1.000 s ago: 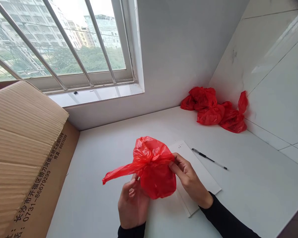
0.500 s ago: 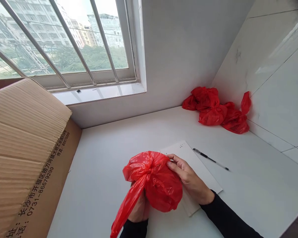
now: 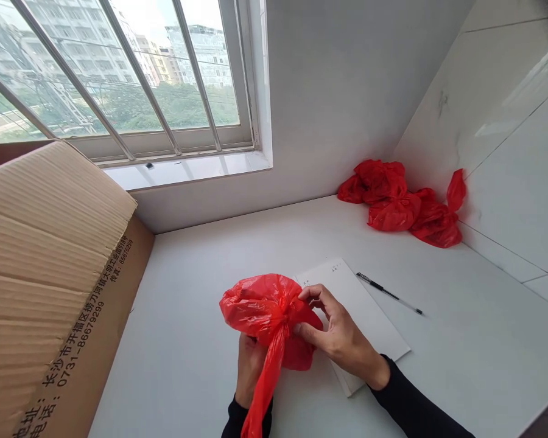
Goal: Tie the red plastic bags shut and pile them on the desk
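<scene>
Red thin plastic nearest: a twisted tail of the bag [image 3: 260, 304] hangs down across the left hand [image 3: 250, 368] and its black sleeve. Bag's held up over the near-middle of the table [image 3: 187, 274], bulging either side of a gathered neck. Left hand is under it, palm mostly covered; can't tell whether its fingers are closed or just propping. Right hand [image 3: 340, 334] has thumb and fingers pinched on the plastic at the neck, thumb tip right by the knot [image 3: 284, 317]. Status, my read: picked up and in position = done; knot work = in hand. Neck looks tied or tightly bunched, no opening showing, so undoing or finishing it looks to be what's left. Can't tell which way it's going, and contents are hidden by the film. Just beyond the right hand: white notepad [image 3: 369, 316], partly covered by bag and hand, few handwritten marks at its top edge. Black pen [image 3: 389, 294] lies beside it, not in use. Cardboard box [image 3: 41, 255] along the left side. Far right corner: heap of red bags [image 3: 393, 210] against the wall, neither hand near it. Barred window [image 3: 155, 79] behind everything.
</scene>
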The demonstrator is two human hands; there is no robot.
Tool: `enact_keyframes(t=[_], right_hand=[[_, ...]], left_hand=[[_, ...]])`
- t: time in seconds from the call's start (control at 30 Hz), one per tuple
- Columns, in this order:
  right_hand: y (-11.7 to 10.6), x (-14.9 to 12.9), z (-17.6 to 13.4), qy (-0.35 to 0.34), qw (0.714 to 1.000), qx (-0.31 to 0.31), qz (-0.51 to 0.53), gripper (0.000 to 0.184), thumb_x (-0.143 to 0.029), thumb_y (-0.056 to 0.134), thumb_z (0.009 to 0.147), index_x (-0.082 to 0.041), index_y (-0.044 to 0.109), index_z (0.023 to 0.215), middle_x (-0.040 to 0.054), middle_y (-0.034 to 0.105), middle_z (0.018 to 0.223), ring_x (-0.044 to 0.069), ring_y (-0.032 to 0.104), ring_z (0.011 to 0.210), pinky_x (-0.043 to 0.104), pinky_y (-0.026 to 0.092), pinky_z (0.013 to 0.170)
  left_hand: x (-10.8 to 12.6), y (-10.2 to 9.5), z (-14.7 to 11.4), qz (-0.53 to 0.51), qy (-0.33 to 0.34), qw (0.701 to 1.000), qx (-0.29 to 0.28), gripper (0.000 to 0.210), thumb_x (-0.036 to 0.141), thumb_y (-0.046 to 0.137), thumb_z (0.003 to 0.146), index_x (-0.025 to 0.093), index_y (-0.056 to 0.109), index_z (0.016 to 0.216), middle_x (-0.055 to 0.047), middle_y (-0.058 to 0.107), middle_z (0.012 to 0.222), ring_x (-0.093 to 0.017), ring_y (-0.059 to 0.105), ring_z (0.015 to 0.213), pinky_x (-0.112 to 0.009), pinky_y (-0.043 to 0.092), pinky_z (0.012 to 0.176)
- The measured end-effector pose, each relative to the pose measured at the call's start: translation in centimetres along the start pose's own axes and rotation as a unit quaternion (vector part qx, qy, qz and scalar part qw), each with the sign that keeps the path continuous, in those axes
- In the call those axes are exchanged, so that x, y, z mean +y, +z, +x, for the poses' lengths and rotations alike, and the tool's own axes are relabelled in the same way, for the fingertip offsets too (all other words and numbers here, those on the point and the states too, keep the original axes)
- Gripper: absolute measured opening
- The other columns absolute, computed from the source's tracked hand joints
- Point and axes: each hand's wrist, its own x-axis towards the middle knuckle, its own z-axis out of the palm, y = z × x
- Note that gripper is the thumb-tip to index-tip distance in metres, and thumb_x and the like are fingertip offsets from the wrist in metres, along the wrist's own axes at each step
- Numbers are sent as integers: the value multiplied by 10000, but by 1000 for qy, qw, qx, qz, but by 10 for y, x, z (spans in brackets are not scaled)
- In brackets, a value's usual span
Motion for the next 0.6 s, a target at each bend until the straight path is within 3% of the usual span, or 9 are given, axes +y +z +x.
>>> enact_keyframes(t=[0.07, 0.13, 0.27, 0.43, 0.6], right_hand=[[-2, 1, 1, 5, 999, 15, 37, 205, -343, 719, 912, -262, 589, 1048, 4, 628, 1078, 189, 584, 1014, 326, 478, 935], [-4, 4, 3, 20, 996, 37, 79, 192, -386, 695, 934, -244, 590, 1010, 5, 624, 1012, 178, 585, 937, 303, 491, 852], [-6, 12, 6, 57, 983, 79, 158, 282, -486, 663, 949, -215, 593, 972, 12, 609, 928, 161, 552, 819, 276, 473, 720], [-5, 15, 7, 79, 965, 126, 214, 325, -531, 656, 945, -217, 584, 990, 14, 624, 913, 156, 546, 784, 265, 464, 675], [-4, 13, 8, 94, 956, 101, 257, 320, -532, 628, 964, -264, 550, 1121, 7, 666, 938, 155, 595, 760, 268, 489, 663]], left_hand=[[3, 4, -2, -16, -11, 999, -30, 285, 407, 822, 771, 180, 750, 928, -68, 726, 873, -255, 666, 822, -403, 550, 858], [8, 10, -4, -44, -37, 997, -54, 366, 404, 778, 810, 222, 717, 1122, -73, 727, 995, -261, 677, 898, -404, 539, 902], [10, 19, -6, -45, -74, 992, -86, 790, 310, 844, 735, 297, 500, 1446, -120, 657, 1303, -327, 638, 1159, -417, 527, 968], [0, 17, 0, 1, -61, 997, -57, 757, 298, 836, 781, 224, 498, 1455, -160, 662, 1320, -336, 612, 1231, -418, 535, 980], [1, 17, 1, -5, -60, 998, -20, 703, 286, 843, 785, 196, 533, 1410, -162, 662, 1339, -318, 610, 1244, -425, 513, 1032]])
